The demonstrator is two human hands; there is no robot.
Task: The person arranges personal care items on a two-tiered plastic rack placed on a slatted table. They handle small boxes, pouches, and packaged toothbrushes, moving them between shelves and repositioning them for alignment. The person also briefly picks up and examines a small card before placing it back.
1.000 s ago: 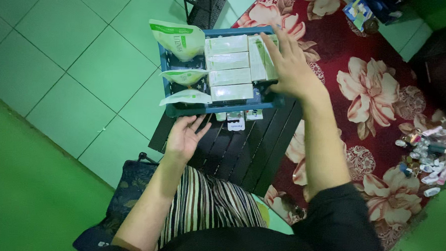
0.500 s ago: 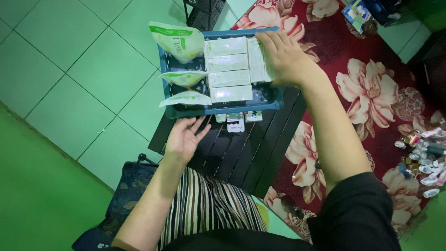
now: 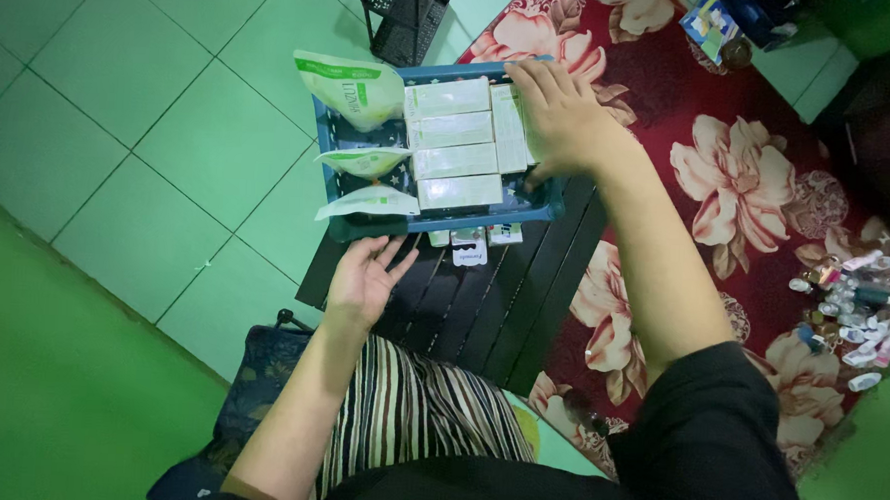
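The blue tray (image 3: 342,141) is set on the far end of the dark slatted bench (image 3: 482,312), filled with pale flat boxes (image 3: 454,160) in a stack and green-and-white pouches (image 3: 357,91) along its left side. The right hand (image 3: 561,115) is laid over the boxes at the tray's right end — whether its grip is clenched on one cannot be told. The left hand (image 3: 364,276) is rested on the bench just below the tray's near rim — fingers spread, grip released.
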